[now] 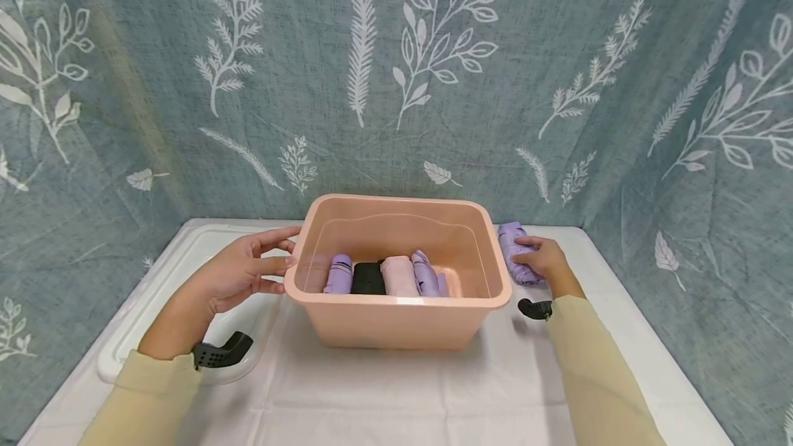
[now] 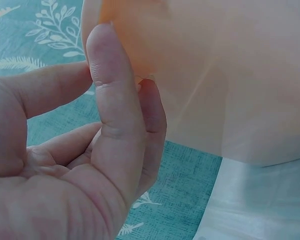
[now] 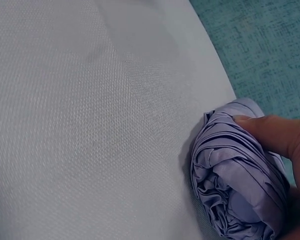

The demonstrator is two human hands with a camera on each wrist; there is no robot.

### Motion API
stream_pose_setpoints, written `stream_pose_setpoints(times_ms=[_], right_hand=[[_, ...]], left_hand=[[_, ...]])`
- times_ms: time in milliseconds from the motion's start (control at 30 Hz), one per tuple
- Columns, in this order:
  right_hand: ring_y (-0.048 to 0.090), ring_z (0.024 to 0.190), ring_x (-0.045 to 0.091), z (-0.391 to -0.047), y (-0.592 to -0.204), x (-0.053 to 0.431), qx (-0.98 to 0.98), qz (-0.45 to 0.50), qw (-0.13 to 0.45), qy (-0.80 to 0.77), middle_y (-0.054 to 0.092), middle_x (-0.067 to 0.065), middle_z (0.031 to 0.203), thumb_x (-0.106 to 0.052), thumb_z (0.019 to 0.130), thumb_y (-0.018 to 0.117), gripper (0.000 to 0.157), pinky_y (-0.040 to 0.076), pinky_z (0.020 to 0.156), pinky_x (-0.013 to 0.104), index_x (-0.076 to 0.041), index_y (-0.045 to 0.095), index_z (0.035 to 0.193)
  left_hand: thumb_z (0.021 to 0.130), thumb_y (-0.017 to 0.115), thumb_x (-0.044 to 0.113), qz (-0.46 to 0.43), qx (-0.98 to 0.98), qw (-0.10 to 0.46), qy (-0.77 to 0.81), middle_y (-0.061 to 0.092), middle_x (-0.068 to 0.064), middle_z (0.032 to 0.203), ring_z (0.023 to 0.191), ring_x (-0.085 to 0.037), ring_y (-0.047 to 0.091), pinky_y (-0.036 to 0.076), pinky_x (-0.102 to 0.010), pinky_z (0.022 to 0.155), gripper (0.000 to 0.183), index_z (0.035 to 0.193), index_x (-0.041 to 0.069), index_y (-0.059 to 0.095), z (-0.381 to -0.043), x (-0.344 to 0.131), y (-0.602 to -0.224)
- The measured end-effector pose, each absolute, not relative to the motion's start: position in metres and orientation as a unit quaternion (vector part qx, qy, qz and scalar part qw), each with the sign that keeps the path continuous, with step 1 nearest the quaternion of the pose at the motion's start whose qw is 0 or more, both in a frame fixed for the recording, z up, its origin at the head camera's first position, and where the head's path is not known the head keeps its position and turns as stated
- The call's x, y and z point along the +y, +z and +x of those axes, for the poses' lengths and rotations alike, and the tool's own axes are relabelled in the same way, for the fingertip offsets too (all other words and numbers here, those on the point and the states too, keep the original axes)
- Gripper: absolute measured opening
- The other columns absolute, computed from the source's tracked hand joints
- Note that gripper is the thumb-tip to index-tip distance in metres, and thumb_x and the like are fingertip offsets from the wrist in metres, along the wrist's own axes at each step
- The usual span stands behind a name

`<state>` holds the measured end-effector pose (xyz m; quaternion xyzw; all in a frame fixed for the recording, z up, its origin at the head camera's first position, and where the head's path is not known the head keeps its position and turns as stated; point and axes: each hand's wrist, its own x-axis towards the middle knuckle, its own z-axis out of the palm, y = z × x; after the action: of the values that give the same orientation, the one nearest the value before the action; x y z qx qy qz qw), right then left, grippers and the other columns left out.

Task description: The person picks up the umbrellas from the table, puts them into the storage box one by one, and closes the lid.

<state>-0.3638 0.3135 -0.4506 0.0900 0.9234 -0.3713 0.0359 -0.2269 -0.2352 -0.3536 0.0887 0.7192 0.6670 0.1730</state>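
Note:
A peach plastic bin (image 1: pixel 396 325) stands in the middle of the table. My left hand (image 1: pixel 244 270) pinches its left rim between thumb and fingers, close up in the left wrist view (image 2: pixel 115 100). Off the bin's right side lies a rolled lavender cloth (image 1: pixel 519 257), its spiral end showing in the right wrist view (image 3: pixel 237 175). My right hand (image 1: pixel 548 263) grips this roll from the right. Inside the bin, a lavender roll (image 1: pixel 339 274), a black roll (image 1: pixel 368 279), a pink roll (image 1: pixel 400 276) and another lavender roll (image 1: pixel 427 275) sit in a row along the near wall.
A white lid (image 1: pixel 133 325) lies flat at the left, partly under my left arm. White cloth (image 1: pixel 347 398) covers the table. Leaf-patterned blue-green curtains (image 1: pixel 384 157) hang along the back and both sides.

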Motion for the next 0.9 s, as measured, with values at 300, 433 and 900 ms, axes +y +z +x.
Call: stream_pose_setpoints(times_ms=[300, 433, 900], right_hand=[[0.040, 0.145, 0.043, -0.3650, -0.4508, 0.3141, 0.926, 0.089, 0.034, -0.365, 0.043, 0.025, 0.156, -0.022, 0.089, 0.077, 0.056, 0.033, 0.122, 0.054, -0.006, 0.061, 0.141], [0.039, 0.145, 0.043, -0.3644, -0.4496, 0.3133, 0.927, 0.091, 0.038, -0.361, 0.043, 0.024, 0.157, -0.023, 0.089, 0.077, 0.056, 0.033, 0.122, 0.054, -0.007, 0.062, 0.140], [0.038, 0.143, 0.047, -0.3650, -0.4438, 0.3114, 0.934, 0.055, 0.058, -0.349, 0.041, 0.031, 0.154, -0.020, 0.088, 0.076, 0.057, 0.030, 0.121, 0.059, 0.000, 0.055, 0.137]], left_hand=[[0.100, 0.067, 0.011, 0.087, 0.718, 0.179, 0.667, 0.048, -0.006, 0.124, 0.084, -0.010, 0.067, 0.064, -0.031, 0.074, 0.068, 0.160, 0.010, 0.035, -0.2287, -0.2363, -0.3540], [0.099, 0.067, 0.010, 0.088, 0.718, 0.180, 0.667, 0.048, -0.006, 0.124, 0.086, -0.010, 0.067, 0.064, -0.031, 0.075, 0.069, 0.160, 0.010, 0.035, -0.2281, -0.2366, -0.3537], [0.100, 0.067, 0.010, 0.082, 0.721, 0.177, 0.665, 0.049, -0.004, 0.123, 0.087, -0.010, 0.069, 0.065, -0.032, 0.074, 0.070, 0.161, 0.009, 0.033, -0.2263, -0.2352, -0.3503]])
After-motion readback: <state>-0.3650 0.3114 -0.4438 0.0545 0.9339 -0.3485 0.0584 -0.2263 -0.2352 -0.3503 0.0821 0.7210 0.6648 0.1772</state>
